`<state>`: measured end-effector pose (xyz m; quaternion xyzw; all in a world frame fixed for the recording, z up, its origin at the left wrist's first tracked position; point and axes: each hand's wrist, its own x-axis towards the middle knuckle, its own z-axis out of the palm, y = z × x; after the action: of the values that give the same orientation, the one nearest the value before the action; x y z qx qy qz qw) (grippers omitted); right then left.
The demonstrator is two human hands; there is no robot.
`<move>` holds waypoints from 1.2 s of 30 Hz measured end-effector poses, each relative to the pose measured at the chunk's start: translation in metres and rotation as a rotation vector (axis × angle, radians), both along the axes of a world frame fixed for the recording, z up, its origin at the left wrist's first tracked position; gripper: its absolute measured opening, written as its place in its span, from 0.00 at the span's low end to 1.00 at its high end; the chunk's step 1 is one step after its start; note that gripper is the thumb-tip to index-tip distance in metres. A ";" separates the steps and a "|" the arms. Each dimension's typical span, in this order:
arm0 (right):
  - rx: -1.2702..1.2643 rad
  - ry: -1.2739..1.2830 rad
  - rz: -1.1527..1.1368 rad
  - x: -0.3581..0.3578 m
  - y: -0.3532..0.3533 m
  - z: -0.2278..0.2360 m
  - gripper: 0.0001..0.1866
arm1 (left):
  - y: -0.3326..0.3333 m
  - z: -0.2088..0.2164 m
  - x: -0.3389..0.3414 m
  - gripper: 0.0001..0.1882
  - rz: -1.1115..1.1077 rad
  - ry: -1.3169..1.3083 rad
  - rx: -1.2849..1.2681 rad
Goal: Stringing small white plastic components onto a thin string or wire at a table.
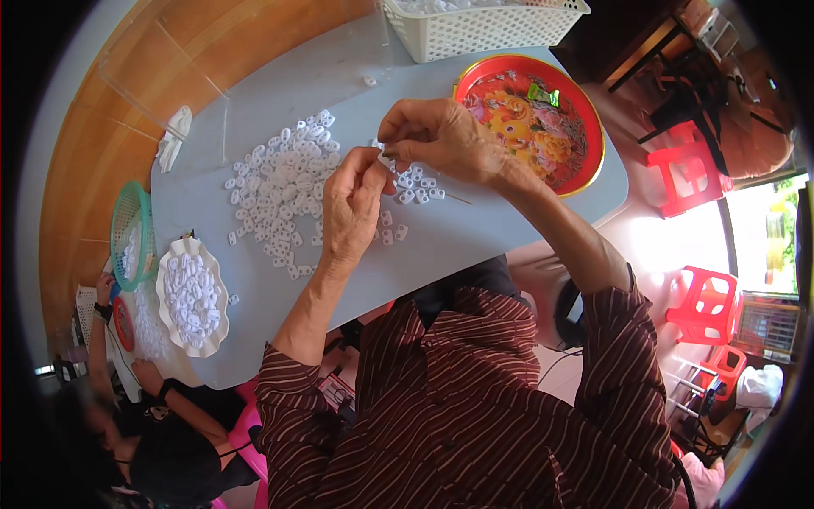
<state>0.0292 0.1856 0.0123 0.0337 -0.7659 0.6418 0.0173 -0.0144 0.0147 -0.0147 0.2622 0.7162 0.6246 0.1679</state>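
Nearest the camera: a dark shirt with thin stripes (475, 407), the person's own, filling the lower middle; both forearms rise from it toward the desk (475, 246).
Far left: another person's arm (170, 399) reaches in beside a green mesh basket (131, 233) and a scalloped white dish (193, 297) heaped with small white pieces.
Left of centre: a loose pile of white beads (284, 191) spread flat on the grey desk, just left of the hands.
Left hand (352, 208): fingers pinched together, held upright over the desk; it appears closed on something small, though what it grips is too small to tell.
Right hand (437, 140): fingertips pinched on one small white piece (386, 159), meeting the left hand's fingertips above the scattered beads.
Between and right of the hands: a thin needle or wire (458, 199) seems to lie on the desk.
Doing this well, as a judgement: keep both pinches close together and steady, bring one piece at a time, and work low over the desk so a dropped piece stays near.
Right: a round red tray (585, 110) with a flowered pattern; behind it a white plastic basket (483, 30).
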 end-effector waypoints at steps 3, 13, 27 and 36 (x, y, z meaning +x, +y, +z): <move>-0.033 0.045 -0.025 0.006 -0.001 0.000 0.08 | 0.000 0.006 0.001 0.12 -0.049 -0.010 -0.007; 0.030 0.019 -0.100 0.018 0.000 -0.009 0.07 | -0.002 -0.002 0.000 0.09 -0.073 0.084 -0.035; 0.236 0.116 -0.250 0.030 -0.014 -0.004 0.05 | 0.002 -0.004 0.010 0.08 -0.057 -0.049 0.078; 0.690 0.169 -0.499 0.060 0.098 0.003 0.06 | 0.000 -0.006 0.010 0.07 -0.074 -0.064 0.034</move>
<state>0.0895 0.2835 0.0151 -0.0962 -0.9162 0.3193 0.2222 -0.0042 0.0148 -0.0208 0.2711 0.6897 0.6381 0.2090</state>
